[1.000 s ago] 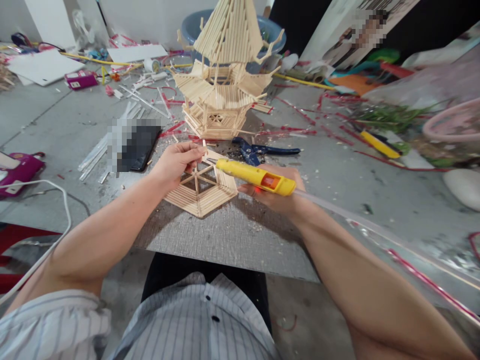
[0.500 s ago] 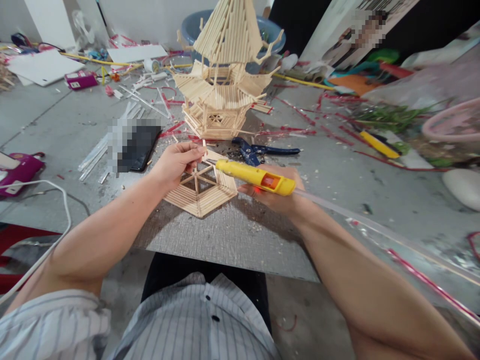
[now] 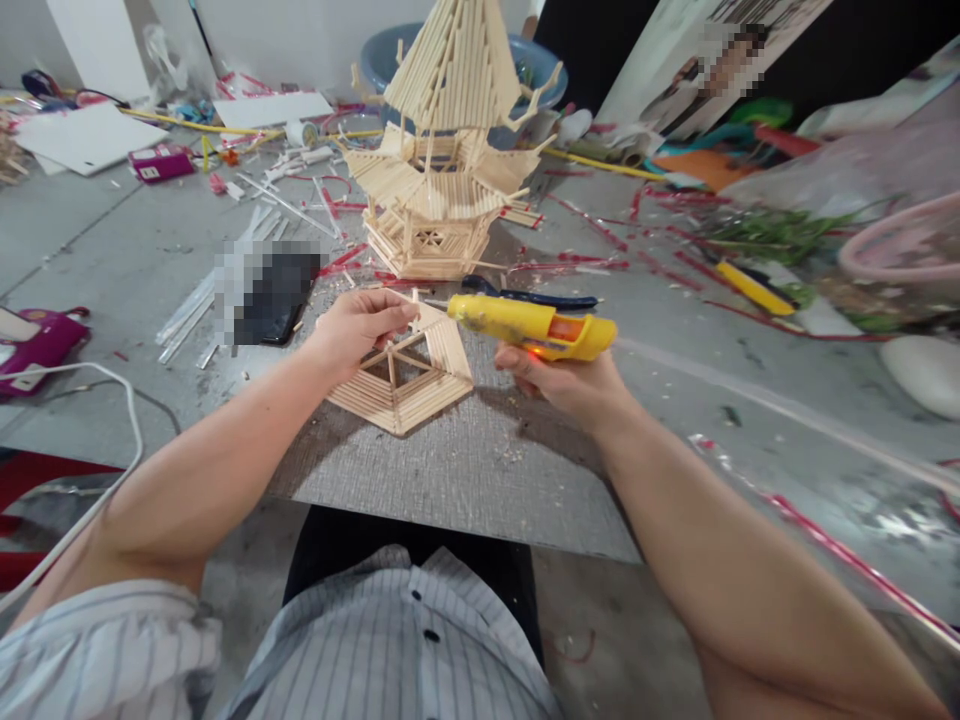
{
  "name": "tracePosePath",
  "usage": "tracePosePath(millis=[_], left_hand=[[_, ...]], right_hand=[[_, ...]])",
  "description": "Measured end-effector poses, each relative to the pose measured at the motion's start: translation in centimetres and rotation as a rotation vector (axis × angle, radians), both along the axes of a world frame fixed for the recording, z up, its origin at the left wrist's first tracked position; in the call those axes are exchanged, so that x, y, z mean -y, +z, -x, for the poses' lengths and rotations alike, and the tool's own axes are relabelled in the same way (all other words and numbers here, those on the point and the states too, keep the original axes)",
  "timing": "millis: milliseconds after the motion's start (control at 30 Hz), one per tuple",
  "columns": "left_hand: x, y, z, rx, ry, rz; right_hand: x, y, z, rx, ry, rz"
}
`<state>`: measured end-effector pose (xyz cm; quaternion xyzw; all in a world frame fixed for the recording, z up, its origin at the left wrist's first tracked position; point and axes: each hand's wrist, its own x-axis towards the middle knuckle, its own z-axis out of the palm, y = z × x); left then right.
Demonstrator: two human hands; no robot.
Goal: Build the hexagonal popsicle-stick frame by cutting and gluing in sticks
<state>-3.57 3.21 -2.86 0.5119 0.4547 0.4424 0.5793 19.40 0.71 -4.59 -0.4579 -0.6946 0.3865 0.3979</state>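
Note:
A flat hexagonal frame of pale wooden sticks (image 3: 409,385) lies on a grey textured mat (image 3: 480,470) in front of me. My left hand (image 3: 360,325) is closed in a pinch on a short upright stick (image 3: 415,299) at the frame's far edge. My right hand (image 3: 570,385) grips a yellow glue gun (image 3: 529,327), its nozzle pointing left toward that stick, a red light glowing under it. A clear glue stick (image 3: 750,400) trails from the gun's back to the right.
A tall pagoda of wooden sticks (image 3: 442,160) stands behind the frame. Blue-handled pliers (image 3: 536,296) lie behind the gun. A dark phone (image 3: 281,290) rests at left with loose clear sticks. A white cable (image 3: 112,400), pink boxes and red scraps litter the floor.
My right hand has lifted the glue gun up and to the right, away from the frame. My left hand has kept its pinch on the upright stick.

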Motion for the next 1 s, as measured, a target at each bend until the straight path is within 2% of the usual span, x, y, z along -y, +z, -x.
tracePosePath(millis=[100,200,333,567,1000], left_hand=[[0.15,0.01,-0.07,-0.106,-0.017,-0.034],[0.30,0.04,-0.09,-0.221,-0.011,-0.082],[0.37,-0.10,-0.01,-0.354,-0.005,-0.164],[0.24,-0.36,0.10,-0.446,-0.026,-0.245],[0.53,-0.16,-0.11,-0.420,-0.019,-0.270]], right_hand=[[-0.09,0.25,-0.10,-0.145,-0.037,0.224],[-0.08,0.60,-0.08,-0.227,-0.044,0.297],[-0.07,0.87,-0.05,-0.239,-0.035,0.308],[-0.07,1.00,-0.04,-0.221,-0.028,0.336],[-0.02,1.03,-0.06,-0.200,-0.008,0.296]])
